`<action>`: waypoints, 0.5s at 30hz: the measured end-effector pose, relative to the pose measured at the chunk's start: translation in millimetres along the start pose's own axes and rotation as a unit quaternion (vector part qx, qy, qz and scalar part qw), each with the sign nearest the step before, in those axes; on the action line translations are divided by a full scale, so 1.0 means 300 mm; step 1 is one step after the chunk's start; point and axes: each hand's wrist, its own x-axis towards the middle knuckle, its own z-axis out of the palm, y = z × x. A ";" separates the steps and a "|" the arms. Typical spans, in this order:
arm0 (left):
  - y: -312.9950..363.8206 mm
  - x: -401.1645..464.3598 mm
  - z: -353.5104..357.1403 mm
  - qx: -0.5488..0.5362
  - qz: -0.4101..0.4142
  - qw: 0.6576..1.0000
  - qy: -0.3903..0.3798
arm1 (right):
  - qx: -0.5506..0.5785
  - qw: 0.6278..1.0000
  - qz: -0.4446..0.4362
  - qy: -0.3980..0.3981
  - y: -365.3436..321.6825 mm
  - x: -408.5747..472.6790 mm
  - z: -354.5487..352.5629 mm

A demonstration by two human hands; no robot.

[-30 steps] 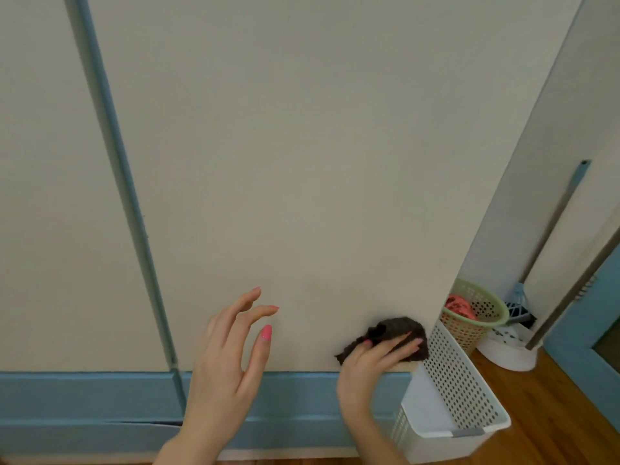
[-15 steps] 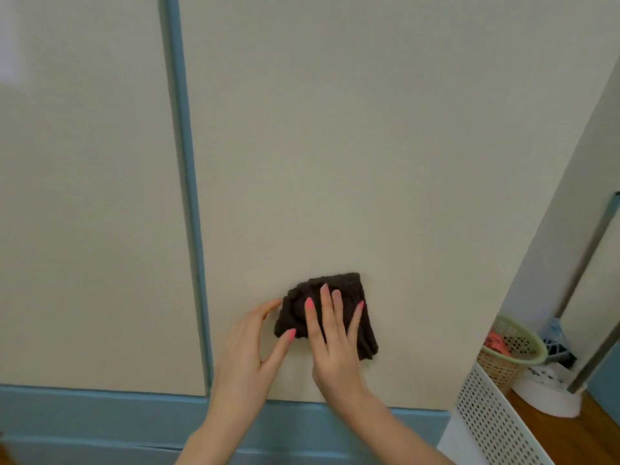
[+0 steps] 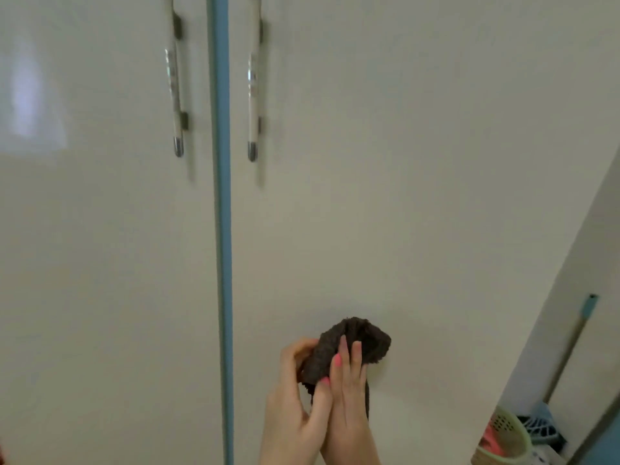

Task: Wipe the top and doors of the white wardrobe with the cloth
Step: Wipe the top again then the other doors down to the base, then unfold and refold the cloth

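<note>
1. A green basket sits on the floor at the far right, with something pink-red inside it; a blue mesh item lies just beside it.
2. The dark cloth is bunched in front of the right door of the wardrobe, low down.
3. The left hand curls round the cloth's lower left edge; the right hand grasps it too, fingers laid over it.
4. Half a second ago the cloth lay spread flat under the right hand; the two handles have since come into view.
</note>
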 end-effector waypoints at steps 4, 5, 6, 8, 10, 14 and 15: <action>0.344 0.169 -0.093 -0.018 0.019 1.000 -0.014 | 0.020 0.999 -0.003 0.043 -0.085 0.353 -0.170; 0.426 0.212 -0.120 -0.020 0.029 0.999 -0.017 | 0.026 0.999 -0.007 0.040 -0.107 0.434 -0.214; 0.514 0.257 -0.153 -0.027 0.032 0.999 -0.018 | 0.032 0.999 -0.007 0.037 -0.137 0.523 -0.268; 0.657 0.312 -0.211 -0.025 0.047 0.998 -0.027 | 0.032 0.999 -0.019 0.022 -0.184 0.636 -0.351; 0.769 0.354 -0.280 -0.030 0.061 0.997 -0.045 | 0.016 0.999 -0.038 -0.008 -0.233 0.733 -0.434; 0.897 0.383 -0.427 -0.037 0.079 0.994 -0.073 | -0.067 0.995 -0.020 -0.076 -0.391 0.833 -0.551; 0.913 0.387 -0.477 -0.038 0.081 0.993 -0.073 | -0.081 0.992 -0.007 -0.093 -0.451 0.846 -0.571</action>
